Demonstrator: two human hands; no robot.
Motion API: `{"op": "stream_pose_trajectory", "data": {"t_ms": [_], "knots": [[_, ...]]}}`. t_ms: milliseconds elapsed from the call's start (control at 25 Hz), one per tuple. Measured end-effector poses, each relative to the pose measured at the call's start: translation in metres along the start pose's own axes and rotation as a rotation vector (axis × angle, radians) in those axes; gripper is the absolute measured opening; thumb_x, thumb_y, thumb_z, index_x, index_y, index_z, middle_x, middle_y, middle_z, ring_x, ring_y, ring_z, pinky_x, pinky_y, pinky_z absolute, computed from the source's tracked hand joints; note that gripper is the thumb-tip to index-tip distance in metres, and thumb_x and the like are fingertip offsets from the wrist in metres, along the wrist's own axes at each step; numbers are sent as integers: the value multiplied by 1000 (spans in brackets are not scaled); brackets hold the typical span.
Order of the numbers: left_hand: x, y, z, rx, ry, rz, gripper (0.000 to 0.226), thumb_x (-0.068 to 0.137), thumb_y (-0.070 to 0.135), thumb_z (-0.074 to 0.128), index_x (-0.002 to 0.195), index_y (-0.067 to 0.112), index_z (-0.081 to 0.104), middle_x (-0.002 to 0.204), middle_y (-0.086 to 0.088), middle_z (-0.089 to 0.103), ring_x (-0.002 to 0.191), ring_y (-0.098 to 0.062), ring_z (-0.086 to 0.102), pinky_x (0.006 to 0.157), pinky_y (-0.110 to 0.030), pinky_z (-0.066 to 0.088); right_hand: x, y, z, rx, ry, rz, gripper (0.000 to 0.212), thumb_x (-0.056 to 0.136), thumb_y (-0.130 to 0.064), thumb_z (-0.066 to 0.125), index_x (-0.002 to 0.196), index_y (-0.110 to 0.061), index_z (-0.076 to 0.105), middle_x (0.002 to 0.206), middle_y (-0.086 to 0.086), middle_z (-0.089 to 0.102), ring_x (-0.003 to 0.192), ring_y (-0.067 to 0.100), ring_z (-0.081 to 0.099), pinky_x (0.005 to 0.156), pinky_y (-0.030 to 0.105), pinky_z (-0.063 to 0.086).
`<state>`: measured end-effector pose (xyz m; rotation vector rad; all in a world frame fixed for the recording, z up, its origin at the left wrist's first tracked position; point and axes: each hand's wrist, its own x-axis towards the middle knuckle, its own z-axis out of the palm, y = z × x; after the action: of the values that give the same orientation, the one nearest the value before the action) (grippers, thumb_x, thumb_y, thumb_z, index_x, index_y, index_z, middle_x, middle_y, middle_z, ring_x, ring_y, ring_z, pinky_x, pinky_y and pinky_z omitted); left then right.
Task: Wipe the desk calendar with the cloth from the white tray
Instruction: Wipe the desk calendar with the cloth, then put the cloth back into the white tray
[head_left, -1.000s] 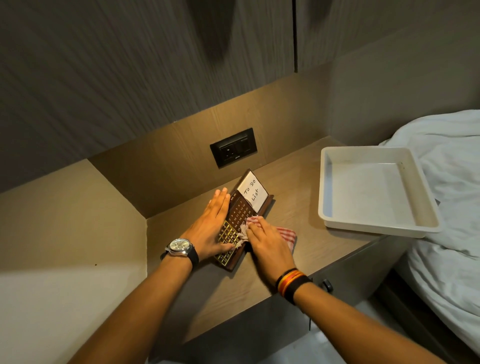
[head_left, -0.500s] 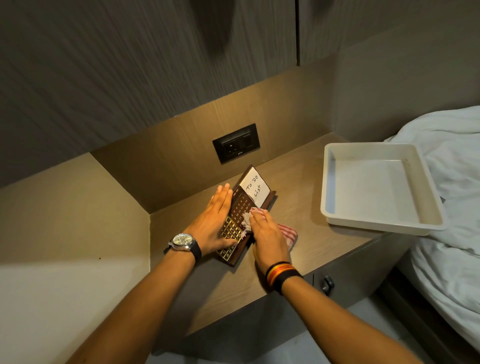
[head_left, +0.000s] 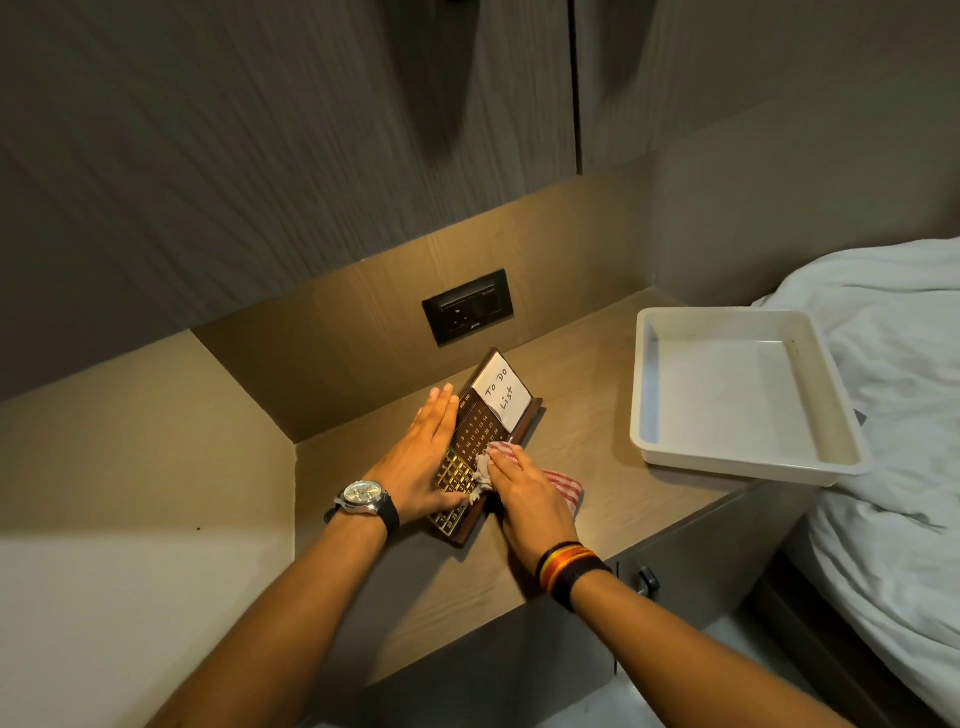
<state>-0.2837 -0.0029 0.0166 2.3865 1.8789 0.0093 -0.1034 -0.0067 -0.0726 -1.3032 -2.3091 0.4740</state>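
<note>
A dark brown desk calendar lies flat on the wooden shelf, with number grids and a white "To Do List" card at its far end. My left hand rests flat on its left side, fingers together and stretched out, pinning it down. My right hand presses a red-and-white checked cloth onto the calendar's right half; most of the cloth is under the palm, with a bunched pale end poking out by the fingertips. The white tray sits to the right with nothing in it.
A black wall socket is set in the back panel just behind the calendar. A bed with white sheets borders the shelf on the right. A drawer knob sticks out below the shelf's front edge.
My right hand has slid the cloth a little farther up the calendar face. My left hand stays flat on the calendar's left side. The view has shifted slightly.
</note>
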Motion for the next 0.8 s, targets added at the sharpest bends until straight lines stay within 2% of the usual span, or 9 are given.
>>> {"op": "stream_pose_trajectory", "data": {"t_ms": [120,240,280,360,440,560,680,800], "knots": [[-1,2,0,40,8,1,139,75,49,85,157,13,-21,164,-4,-31,151,-21,-26,127,-39,-1,10,-1,-22,32,74,-21,72,91,-4,64,155,-13,33,162,7,36,152,25,21,123,41,24],[0,4,-2,124,40,-22,144,70,67,79,157,11,-22,163,-9,-31,152,-25,-25,127,-42,-4,20,9,-53,74,151,-38,74,89,-1,62,155,-17,34,161,6,37,151,25,24,117,57,34],[1,8,-5,145,64,-24,145,69,76,73,157,10,-21,164,-11,-30,152,-27,-25,126,-42,-8,24,18,-69,82,191,-55,71,90,-1,62,154,-16,36,160,7,39,151,26,26,117,57,33],[6,22,-14,156,135,-17,145,67,87,63,158,8,-18,164,-13,-28,152,-29,-24,124,-41,-12,33,40,-109,69,278,-94,67,90,6,58,152,-13,42,157,10,44,148,29,32,120,45,24],[20,47,-20,132,193,7,145,66,92,57,158,6,-16,164,-14,-27,152,-29,-23,124,-42,-11,41,71,-152,-20,304,-103,70,89,16,52,152,-13,42,156,9,46,146,30,36,119,36,24],[55,111,-4,82,204,43,145,65,98,47,159,6,-13,165,-15,-26,153,-30,-22,126,-44,-6,44,141,-203,-179,224,-138,78,85,22,47,152,-17,42,155,6,48,143,31,41,118,41,35],[93,181,32,10,157,17,146,63,102,42,158,6,-14,165,-13,-28,152,-28,-25,127,-47,-5,40,211,-237,-274,113,-200,76,87,20,48,151,-22,44,155,2,47,143,30,41,108,48,47],[115,231,63,-3,99,-50,149,60,104,39,157,6,-18,165,-10,-29,152,-26,-28,127,-47,-6,30,255,-236,-364,-50,-271,60,99,-7,55,152,-30,41,160,0,41,146,28,36,108,46,46]]}}
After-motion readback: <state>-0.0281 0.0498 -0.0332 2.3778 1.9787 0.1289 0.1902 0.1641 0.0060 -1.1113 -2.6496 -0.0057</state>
